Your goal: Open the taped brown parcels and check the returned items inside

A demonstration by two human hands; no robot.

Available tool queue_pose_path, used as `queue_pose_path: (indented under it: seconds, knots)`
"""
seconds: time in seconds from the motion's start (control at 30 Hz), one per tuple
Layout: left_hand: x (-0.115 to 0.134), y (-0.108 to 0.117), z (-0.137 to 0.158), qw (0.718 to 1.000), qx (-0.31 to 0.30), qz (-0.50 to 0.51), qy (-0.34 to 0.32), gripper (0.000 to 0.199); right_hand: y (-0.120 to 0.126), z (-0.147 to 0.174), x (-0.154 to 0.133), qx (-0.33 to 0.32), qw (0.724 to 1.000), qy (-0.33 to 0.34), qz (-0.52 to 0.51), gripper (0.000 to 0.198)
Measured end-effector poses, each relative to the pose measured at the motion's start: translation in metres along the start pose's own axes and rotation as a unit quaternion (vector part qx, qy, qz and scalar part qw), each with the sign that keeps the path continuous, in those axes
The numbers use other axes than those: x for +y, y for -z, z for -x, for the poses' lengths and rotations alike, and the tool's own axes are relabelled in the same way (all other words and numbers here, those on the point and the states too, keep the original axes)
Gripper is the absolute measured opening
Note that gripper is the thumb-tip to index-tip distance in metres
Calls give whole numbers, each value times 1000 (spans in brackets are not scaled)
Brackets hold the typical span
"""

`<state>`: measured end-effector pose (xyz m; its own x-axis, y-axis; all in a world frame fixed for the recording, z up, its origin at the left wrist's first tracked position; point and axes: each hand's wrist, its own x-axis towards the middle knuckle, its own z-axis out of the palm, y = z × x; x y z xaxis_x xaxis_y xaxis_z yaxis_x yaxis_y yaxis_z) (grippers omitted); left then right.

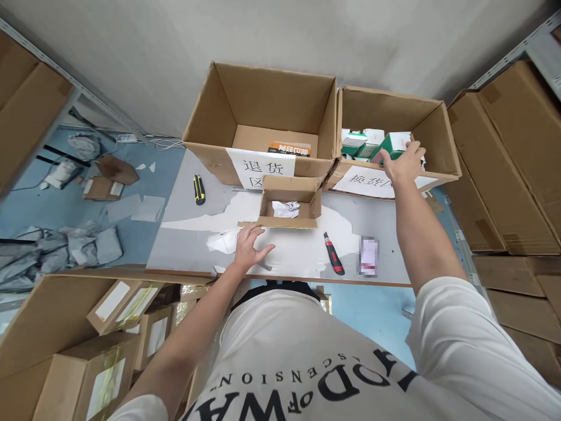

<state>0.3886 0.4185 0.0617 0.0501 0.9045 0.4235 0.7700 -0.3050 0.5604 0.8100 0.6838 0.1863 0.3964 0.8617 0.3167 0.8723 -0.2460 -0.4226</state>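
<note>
My right hand (402, 162) reaches into the right-hand cardboard box (432, 137) and grips a green-and-white box (392, 143). Several more green-and-white boxes (354, 140) lie beside it in there. On the table, my left hand (250, 248) is open with fingers apart, just below the front flap of a small open carton (313, 210). Crumpled white paper (286, 209) lies inside that carton. Another piece of white paper (222, 241) is left of my left hand.
A large cardboard box (210, 117) holding an orange-and-black package (289, 149) stands at the back. A yellow-black cutter (199, 190), a red-black cutter (334, 254) and a blurred pinkish object (369, 257) lie on the table (175, 245). Parcels (87, 374) fill a carton at lower left.
</note>
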Motion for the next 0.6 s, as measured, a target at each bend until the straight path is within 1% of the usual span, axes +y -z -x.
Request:
queue_pose_path:
  seconds: [0.1,0.2,0.23,0.3,0.37,0.4,0.43,0.47,0.5,0.53,0.57,0.6]
  knots:
    - [-4,3,-4,1000,21,-3,13,46,7,7,1,-11,999,36,-5,68]
    - [-11,3,-7,999,32,4,26,48,20,9,-1,-24,997,66,-11,71]
    - [-14,3,-7,999,34,11,36,49,26,10,-1,-15,996,84,-19,72]
    - [-23,1,-8,996,33,34,77,57,34,21,1,35,989,138,-42,72]
    - [-35,-3,-10,987,3,61,146,73,31,46,7,97,974,192,-78,65]
    - [-42,-5,-11,980,-25,73,184,80,24,65,11,113,966,207,-103,59]
    - [-49,-9,-13,970,-58,82,220,85,12,88,16,103,964,202,-135,53]
    - [-56,-13,-16,960,-92,88,248,87,-3,114,21,61,967,178,-173,47]
    - [-62,-18,-19,952,-123,95,265,86,-21,140,24,-13,967,147,-208,44]
    - [-67,-24,-22,945,-145,104,273,83,-41,166,26,-111,961,111,-229,46]
    - [-71,-30,-25,942,-153,117,273,80,-62,190,26,-208,947,82,-231,52]
    - [-73,-37,-28,941,-150,136,271,77,-81,211,24,-286,929,68,-225,58]
